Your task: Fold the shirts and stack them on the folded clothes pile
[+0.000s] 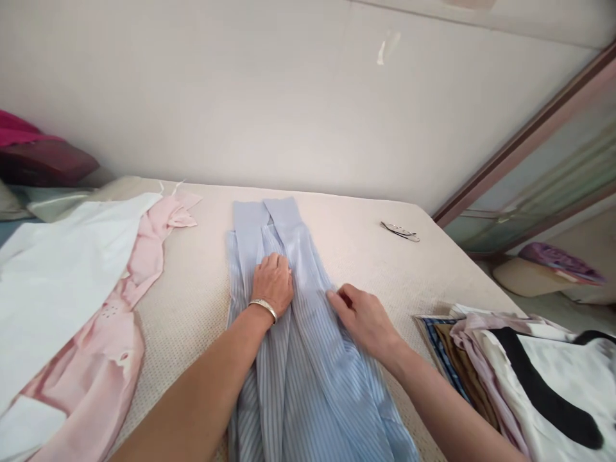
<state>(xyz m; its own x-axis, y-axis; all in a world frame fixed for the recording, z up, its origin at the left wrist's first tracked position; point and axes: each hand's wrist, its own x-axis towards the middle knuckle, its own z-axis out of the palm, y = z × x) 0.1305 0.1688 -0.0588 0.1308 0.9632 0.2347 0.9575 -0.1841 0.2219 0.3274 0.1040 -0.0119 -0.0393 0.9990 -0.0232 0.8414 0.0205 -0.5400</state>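
A light blue striped shirt lies lengthwise on a cream mattress, collar at the far end, its sides folded inward. My left hand, a silver bangle on its wrist, rests on the middle of the shirt with the fingers curled down onto the cloth. My right hand lies on the shirt's right edge, fingers bent and pinching the fabric there.
A white garment and a pink one lie at the left. Folded clothes are stacked at the right edge. A hair clip lies at the far right. Dark red cushions sit by the wall.
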